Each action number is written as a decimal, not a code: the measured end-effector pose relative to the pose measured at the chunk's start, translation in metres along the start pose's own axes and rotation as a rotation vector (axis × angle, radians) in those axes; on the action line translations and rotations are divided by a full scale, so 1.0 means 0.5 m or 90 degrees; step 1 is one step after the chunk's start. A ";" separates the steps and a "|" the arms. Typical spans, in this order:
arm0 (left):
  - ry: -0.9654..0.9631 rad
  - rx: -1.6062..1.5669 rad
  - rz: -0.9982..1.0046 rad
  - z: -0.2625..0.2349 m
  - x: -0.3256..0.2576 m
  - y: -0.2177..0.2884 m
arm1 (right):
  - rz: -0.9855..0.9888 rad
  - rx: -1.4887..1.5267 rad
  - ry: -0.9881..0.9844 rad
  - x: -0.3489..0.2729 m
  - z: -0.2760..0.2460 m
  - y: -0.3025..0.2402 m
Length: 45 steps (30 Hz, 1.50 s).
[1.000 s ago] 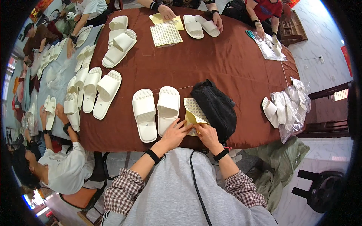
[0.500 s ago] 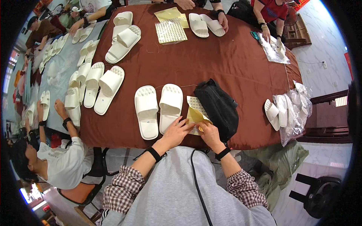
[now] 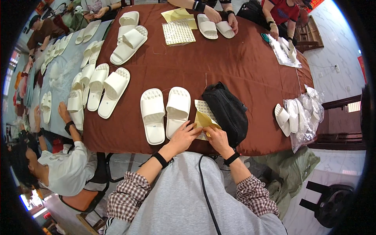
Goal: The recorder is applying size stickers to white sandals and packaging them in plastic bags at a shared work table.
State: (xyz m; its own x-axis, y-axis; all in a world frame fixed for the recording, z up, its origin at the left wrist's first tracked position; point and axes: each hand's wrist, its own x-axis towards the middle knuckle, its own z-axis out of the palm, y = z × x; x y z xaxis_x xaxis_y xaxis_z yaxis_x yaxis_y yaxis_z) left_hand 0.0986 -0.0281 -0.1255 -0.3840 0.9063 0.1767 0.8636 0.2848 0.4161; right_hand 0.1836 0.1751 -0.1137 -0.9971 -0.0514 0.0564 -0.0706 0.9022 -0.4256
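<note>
A pair of white slippers lies before me on the brown cloth: the left slipper (image 3: 152,113) has a small mark on its heel, and the right slipper (image 3: 178,103) is partly covered by my hand. Beside them is a sticker sheet (image 3: 205,121) with a yellow backing, its lower part curled up. My left hand (image 3: 185,137) pinches at the sheet's lower edge, its fingertips meeting those of my other hand. Closed on the same edge is my right hand (image 3: 217,139); any single sticker there is too small to make out. A black pouch (image 3: 226,115) rests against the sheet's right side.
More white slippers (image 3: 113,92) stand at the left. Bagged slippers (image 3: 303,113) lie at the table's right edge. Across the table, a person's hands (image 3: 223,21) touch a slipper pair near other sticker sheets (image 3: 179,32). Another person (image 3: 62,168) sits at my left.
My hands have stayed almost in place at the sheet. Across the table, a second hand has come onto the slipper pair. The person at left has let go of a slipper pair.
</note>
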 end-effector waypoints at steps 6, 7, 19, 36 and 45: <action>0.005 -0.024 -0.012 0.004 -0.001 -0.001 | -0.051 -0.020 0.023 0.003 -0.011 -0.006; 0.004 -0.026 -0.016 0.005 -0.001 -0.001 | -0.059 -0.020 0.021 0.005 -0.012 -0.005; 0.003 0.003 -0.007 0.004 -0.003 -0.001 | -0.055 -0.029 -0.052 0.012 -0.013 0.001; -0.010 0.045 0.001 0.009 -0.001 0.001 | -0.058 0.043 -0.058 -0.029 -0.027 0.014; 0.016 0.018 0.004 0.007 -0.003 0.001 | 0.080 0.133 0.042 -0.012 -0.012 -0.009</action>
State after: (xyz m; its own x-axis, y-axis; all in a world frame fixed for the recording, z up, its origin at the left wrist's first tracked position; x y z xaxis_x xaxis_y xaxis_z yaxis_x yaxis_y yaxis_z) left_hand 0.1006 -0.0282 -0.1287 -0.3869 0.8998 0.2019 0.8745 0.2885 0.3899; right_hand 0.1898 0.1741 -0.1066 -0.9948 0.0895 0.0479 0.0419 0.7916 -0.6097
